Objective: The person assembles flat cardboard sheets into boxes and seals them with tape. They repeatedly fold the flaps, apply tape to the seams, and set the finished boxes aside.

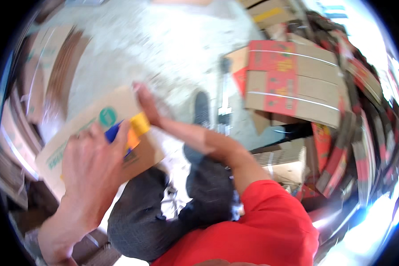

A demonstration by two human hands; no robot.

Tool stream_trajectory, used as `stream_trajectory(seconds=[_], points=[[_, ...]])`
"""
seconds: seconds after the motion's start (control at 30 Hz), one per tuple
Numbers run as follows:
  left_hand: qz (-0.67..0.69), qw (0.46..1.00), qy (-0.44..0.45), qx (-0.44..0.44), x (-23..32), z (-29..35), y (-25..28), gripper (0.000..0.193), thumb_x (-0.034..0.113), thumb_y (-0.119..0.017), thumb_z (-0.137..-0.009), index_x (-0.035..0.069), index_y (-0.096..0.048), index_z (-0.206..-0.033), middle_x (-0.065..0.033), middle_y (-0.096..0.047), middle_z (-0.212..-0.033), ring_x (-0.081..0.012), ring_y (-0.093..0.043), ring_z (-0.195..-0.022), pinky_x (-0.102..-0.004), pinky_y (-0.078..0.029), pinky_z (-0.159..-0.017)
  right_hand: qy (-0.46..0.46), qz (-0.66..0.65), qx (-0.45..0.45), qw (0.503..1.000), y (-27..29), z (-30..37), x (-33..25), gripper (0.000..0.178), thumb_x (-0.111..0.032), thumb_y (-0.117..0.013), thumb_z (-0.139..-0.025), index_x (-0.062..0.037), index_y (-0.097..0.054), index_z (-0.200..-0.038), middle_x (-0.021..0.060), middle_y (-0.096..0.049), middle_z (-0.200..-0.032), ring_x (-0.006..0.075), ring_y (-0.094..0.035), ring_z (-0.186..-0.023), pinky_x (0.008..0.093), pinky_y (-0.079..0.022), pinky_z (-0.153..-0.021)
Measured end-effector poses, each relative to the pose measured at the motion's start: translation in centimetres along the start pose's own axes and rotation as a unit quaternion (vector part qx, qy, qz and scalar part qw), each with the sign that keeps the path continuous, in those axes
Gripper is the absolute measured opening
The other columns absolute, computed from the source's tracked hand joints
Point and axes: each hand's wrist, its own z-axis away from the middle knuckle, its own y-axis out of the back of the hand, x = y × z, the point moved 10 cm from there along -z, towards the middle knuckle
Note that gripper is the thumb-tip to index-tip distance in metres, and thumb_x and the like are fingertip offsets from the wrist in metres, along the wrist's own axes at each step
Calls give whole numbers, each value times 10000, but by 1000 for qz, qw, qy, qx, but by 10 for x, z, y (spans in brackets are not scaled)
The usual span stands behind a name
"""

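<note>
This looks like a storeroom or packing place: brown and red cardboard boxes (292,84) sit piled high on a bare grey concrete floor (164,40).

A flat brown cardboard box (115,111) with a teal round mark and teal print lies tilted at the left centre of the frame. A blue and yellow tool (131,133), blurred, sits over its middle, partly covered, its yellow end pointing toward the upper right.
</note>
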Motion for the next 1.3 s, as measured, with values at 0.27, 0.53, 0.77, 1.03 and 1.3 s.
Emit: stream_trajectory(seconds=[0.27,0.53,0.77,1.03,1.3], points=[[43,998,-23,27,-17,2,-7,509,135,-742,-798,118,-683,-1303,-116,-708,-871,-264,-720,-870,-387,-537,-721,-288,6,-173,942,34,-51,-44,443,-365,-535,-1050,62,-625,-1126,231,-685,-983,344,-651,-920,450,-502,-879],[13,1000,-26,-5,-14,-9,-24,485,206,-706,-848,132,-673,-1326,-69,-745,-918,-251,-727,-946,-382,-552,-780,-382,-12,-148,912,55,-40,-133,581,-479,-467,-1064,60,-661,-1164,245,-699,-1098,328,-654,-1032,438,-497,-932],[-3,999,-43,24,-6,3,-7,480,266,-694,-882,148,-666,-1347,-65,-757,-983,-236,-730,-1005,-376,-560,-807,-347,11,-97,933,57,-34,-137,549,-473,-511,-1049,48,-659,-1138,280,-697,-1113,420,-663,-1024,460,-509,-907],[6,998,-50,32,-2,10,4,360,337,-670,-924,152,-712,-1231,-85,-756,-966,-254,-731,-991,-386,-559,-821,-344,2,-89,935,61,-35,-149,577,-496,-517,-1041,58,-672,-1079,294,-703,-1064,437,-675,-997,475,-516,-873],[-13,999,-36,27,-7,7,-9,305,290,-667,-919,148,-717,-1184,-68,-756,-1009,-249,-722,-1026,-378,-551,-857,-339,-5,-99,935,62,-36,-159,634,-546,-502,-1028,60,-681,-1079,295,-711,-1049,439,-682,-989,481,-516,-873]])
